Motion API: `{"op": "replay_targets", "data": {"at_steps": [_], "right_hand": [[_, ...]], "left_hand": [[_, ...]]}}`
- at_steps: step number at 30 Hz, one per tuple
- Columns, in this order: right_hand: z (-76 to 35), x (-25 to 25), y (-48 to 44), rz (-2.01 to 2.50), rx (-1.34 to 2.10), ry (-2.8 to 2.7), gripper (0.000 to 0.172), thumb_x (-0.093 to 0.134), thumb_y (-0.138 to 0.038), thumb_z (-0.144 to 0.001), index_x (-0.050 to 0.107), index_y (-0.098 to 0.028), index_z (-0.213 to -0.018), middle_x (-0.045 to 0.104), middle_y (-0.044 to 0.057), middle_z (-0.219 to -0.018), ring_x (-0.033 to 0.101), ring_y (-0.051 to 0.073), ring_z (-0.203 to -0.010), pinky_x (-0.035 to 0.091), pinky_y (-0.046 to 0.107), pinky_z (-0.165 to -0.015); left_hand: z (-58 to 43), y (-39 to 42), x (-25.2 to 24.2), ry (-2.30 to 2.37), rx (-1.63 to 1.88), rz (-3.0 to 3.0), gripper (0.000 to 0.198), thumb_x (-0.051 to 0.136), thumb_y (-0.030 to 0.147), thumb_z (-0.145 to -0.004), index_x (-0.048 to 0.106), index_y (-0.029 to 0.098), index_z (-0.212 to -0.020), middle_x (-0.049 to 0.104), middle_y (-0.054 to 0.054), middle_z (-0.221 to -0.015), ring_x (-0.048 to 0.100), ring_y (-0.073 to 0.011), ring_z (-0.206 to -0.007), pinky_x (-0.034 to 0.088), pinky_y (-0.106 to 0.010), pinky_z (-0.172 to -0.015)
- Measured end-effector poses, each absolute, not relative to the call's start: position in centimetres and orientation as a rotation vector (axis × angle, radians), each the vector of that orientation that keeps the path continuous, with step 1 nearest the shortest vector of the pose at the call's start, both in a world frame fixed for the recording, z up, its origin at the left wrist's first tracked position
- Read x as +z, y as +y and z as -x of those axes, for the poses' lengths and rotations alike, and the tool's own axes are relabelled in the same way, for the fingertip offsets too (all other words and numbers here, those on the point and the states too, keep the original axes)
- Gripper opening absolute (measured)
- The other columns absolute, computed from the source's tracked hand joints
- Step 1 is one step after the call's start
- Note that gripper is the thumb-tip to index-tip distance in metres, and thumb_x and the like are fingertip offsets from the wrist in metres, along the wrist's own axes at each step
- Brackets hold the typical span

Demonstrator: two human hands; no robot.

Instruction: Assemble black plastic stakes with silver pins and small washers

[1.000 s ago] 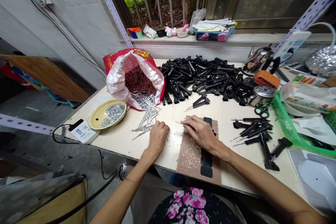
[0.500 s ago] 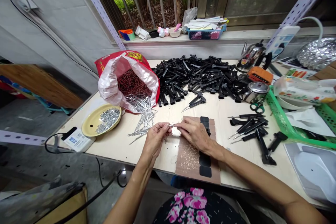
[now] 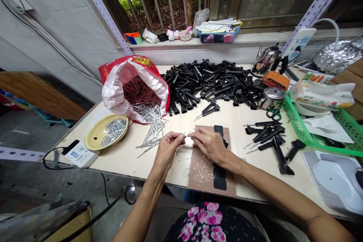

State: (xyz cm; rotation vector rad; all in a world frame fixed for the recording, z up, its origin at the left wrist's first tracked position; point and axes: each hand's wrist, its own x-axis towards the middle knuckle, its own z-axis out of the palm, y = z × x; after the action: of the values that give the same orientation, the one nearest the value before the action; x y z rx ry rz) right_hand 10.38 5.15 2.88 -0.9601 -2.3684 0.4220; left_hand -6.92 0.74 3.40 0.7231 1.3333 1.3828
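Note:
My left hand (image 3: 170,147) and my right hand (image 3: 209,144) meet almost fingertip to fingertip above the table. Between them both pinch a small, thin metal piece (image 3: 186,135), too small to name exactly. Under my right hand lies a brown board (image 3: 198,176) with black pads (image 3: 219,184) and pale crumbs on it. To the left of my left hand, silver rods (image 3: 154,130) spill out of a red and white bag (image 3: 113,96) that also holds dark red rods. A yellow plate (image 3: 90,140) bears small metal pieces (image 3: 113,131).
Black plastic parts (image 3: 210,79) are heaped at the back. More black parts with metal tips (image 3: 266,136) lie at the right, near green-handled scissors (image 3: 273,114), a metal pot (image 3: 272,100), an orange block (image 3: 276,80) and a green basket (image 3: 300,130). A white power box (image 3: 81,155) sits front left.
The whole view has shifted slightly, so the table's contents appear a little further left. Both hands keep nearly the same pose, still pinching at the small piece.

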Motion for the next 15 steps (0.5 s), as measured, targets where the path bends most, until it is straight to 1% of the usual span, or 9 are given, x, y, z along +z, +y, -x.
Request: {"op": "replay_targets", "data": {"at_steps": [2, 4, 7, 9, 12, 15], "right_hand": [[-10.2, 2.8, 4.9, 0.989, 0.352, -2.363, 0.021, 0.047, -0.025, -0.094, 0.064, -0.023, -0.106, 0.062, 0.002, -0.088, 0.058, 0.013, -0.075, 0.039, 0.024, -0.061], [-10.2, 2.8, 4.7, 1.011, 0.287, -2.357, 0.020, 0.046, -0.024, -0.094, 0.065, -0.019, -0.101, 0.063, 0.003, -0.087, 0.058, 0.015, -0.076, 0.040, 0.025, -0.064], [-10.3, 2.8, 4.5, 0.998, 0.221, -2.376, 0.017, 0.049, -0.021, -0.092, 0.064, -0.018, -0.098, 0.063, 0.004, -0.088, 0.058, 0.016, -0.080, 0.042, 0.027, -0.069], [-10.5, 2.8, 4.5, 0.978, 0.189, -2.393, 0.016, 0.049, -0.021, -0.092, 0.064, -0.017, -0.097, 0.063, 0.005, -0.088, 0.058, 0.017, -0.082, 0.042, 0.027, -0.070], [-10.7, 2.8, 4.5, 0.997, 0.166, -2.392, 0.021, 0.044, -0.023, -0.095, 0.064, -0.017, -0.092, 0.064, 0.005, -0.084, 0.058, 0.016, -0.079, 0.042, 0.027, -0.069], [-10.8, 2.6, 4.4, 1.020, 0.220, -2.367, 0.020, 0.044, -0.024, -0.095, 0.063, -0.016, -0.095, 0.064, 0.005, -0.085, 0.058, 0.015, -0.078, 0.042, 0.025, -0.068]], "left_hand": [[6.9, 0.8, 3.3, 1.352, 1.387, -0.784, 0.023, 0.080, 0.025, -0.062, 0.065, 0.012, -0.073, 0.063, 0.000, -0.067, 0.058, -0.0092, -0.062, 0.045, -0.021, -0.063], [6.9, 1.0, 3.1, 1.353, 1.381, -0.809, 0.022, 0.079, 0.025, -0.064, 0.066, 0.013, -0.076, 0.063, 0.000, -0.069, 0.058, -0.0089, -0.062, 0.045, -0.021, -0.063], [6.8, 1.1, 2.7, 1.349, 1.339, -0.774, 0.027, 0.079, 0.026, -0.063, 0.069, 0.013, -0.084, 0.065, -0.001, -0.073, 0.057, -0.0083, -0.060, 0.045, -0.021, -0.063], [6.7, 1.2, 2.5, 1.349, 1.321, -0.745, 0.028, 0.081, 0.027, -0.061, 0.070, 0.012, -0.083, 0.065, -0.001, -0.072, 0.057, -0.0079, -0.059, 0.044, -0.021, -0.062], [6.4, 1.3, 2.4, 1.340, 1.322, -0.708, 0.028, 0.082, 0.028, -0.058, 0.070, 0.012, -0.078, 0.065, -0.001, -0.068, 0.057, -0.0079, -0.057, 0.044, -0.021, -0.061], [6.1, 1.4, 2.3, 1.324, 1.335, -0.683, 0.030, 0.083, 0.029, -0.058, 0.070, 0.012, -0.079, 0.065, -0.001, -0.067, 0.058, -0.0084, -0.057, 0.045, -0.021, -0.061]]}}
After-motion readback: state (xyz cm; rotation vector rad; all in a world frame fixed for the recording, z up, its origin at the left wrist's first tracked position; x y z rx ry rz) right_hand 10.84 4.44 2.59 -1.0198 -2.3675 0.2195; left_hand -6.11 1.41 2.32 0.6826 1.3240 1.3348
